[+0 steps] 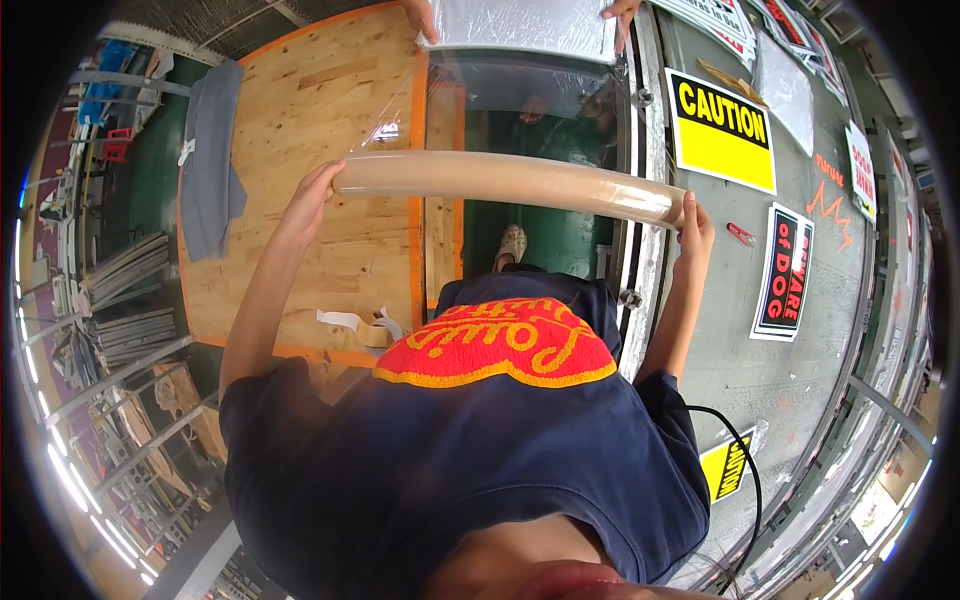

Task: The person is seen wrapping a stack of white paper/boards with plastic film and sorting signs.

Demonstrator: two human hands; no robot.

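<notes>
A person in a navy T-shirt [460,450] with a red-and-yellow chest design fills the lower middle of the frame. Above the shirt, across the centre, lies the long tan cylindrical roll wound with clear, glossy plastic film [500,180], held roughly level and bowed by the lens. The left hand [318,195] has its grip closed around the roll's left end; the right hand [695,228] has its grip closed around the right end. Below the roll, a pale beige shoe [512,243] shows on the dark green floor [558,232].

At left, a light-brown wooden counter edged with orange [300,130] carries loose white and tan strips [352,324] near the shirt and a folded grey cloth [212,150] along its far left side. At right, a grey-green counter [700,310] bears a small red hand tool [740,235], a black, red and white rectangular sign [783,272] and, higher up, a yellow-and-black rectangular sign with a white border [720,130].

Clear film runs from the roll toward the upper edge of the frame. There, a second person's hands [622,14] flank a flat, whitish, film-covered panel [525,28]. Metal racks [130,275] with stacked lengths stand at the far left.
</notes>
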